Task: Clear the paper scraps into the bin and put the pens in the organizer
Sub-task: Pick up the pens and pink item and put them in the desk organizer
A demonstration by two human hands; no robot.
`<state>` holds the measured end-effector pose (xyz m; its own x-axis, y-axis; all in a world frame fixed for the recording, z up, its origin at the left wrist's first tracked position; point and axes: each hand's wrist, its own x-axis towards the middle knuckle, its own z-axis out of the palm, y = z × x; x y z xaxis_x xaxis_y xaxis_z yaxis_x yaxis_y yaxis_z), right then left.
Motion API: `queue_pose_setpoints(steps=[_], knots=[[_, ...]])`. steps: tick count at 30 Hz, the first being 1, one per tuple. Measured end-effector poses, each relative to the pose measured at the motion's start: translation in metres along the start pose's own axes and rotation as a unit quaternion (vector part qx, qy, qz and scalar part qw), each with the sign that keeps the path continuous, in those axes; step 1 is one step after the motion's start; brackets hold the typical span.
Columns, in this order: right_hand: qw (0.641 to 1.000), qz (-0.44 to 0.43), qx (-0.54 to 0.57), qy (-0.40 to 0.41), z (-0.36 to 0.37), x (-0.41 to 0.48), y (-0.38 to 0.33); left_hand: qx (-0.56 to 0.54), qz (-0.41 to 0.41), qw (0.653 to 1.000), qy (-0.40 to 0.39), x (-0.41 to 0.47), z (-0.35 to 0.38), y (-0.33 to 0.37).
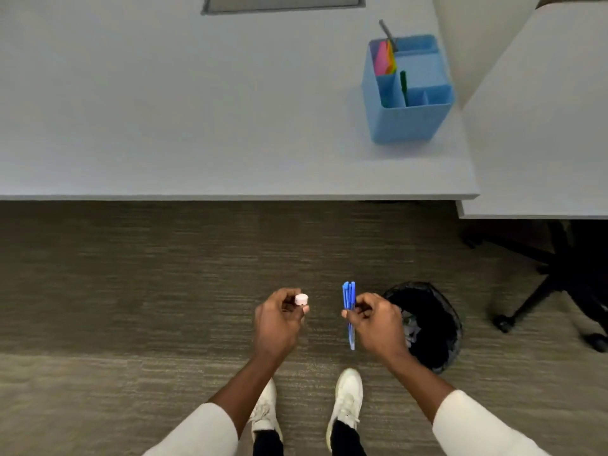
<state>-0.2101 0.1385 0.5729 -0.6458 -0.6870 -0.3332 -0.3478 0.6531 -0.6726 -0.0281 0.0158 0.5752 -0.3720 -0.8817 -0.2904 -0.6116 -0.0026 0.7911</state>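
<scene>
My right hand (375,320) grips a bundle of blue pens (349,311), held upright above the carpet beside the bin. My left hand (278,319) is closed around a small pale pink object (301,299); only its round top shows. A black mesh bin (454,327) stands on the floor to the right of my right hand, with paper scraps (413,329) inside it. The blue organizer (408,123) stands on the grey desk (197,110) at the right, holding a green pen (403,85), a grey pen (387,34) and coloured sticky notes (385,57).
A second desk (543,126) adjoins on the right. An office chair's black wheeled base (556,281) stands under it, close to the bin. A grey recessed panel (283,3) lies at the desk's far edge. My white shoes (345,399) stand on the carpet.
</scene>
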Motion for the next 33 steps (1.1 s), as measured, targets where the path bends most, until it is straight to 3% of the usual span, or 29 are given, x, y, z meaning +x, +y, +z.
queue_pose_setpoints(steps=[10, 21, 33], knots=[[1.000, -0.019, -0.007, 0.016, -0.096, -0.005, -0.032, -0.009, 0.045, 0.999, -0.018, -0.004, -0.002, 0.116], [0.999, 0.031, 0.003, 0.019, -0.130, 0.018, -0.077, 0.005, 0.068, 0.996, -0.066, 0.037, -0.032, 0.171], [0.987, 0.061, 0.047, 0.144, -0.145, 0.095, -0.164, 0.028, 0.157, 0.977, -0.139, 0.165, -0.069, 0.234]])
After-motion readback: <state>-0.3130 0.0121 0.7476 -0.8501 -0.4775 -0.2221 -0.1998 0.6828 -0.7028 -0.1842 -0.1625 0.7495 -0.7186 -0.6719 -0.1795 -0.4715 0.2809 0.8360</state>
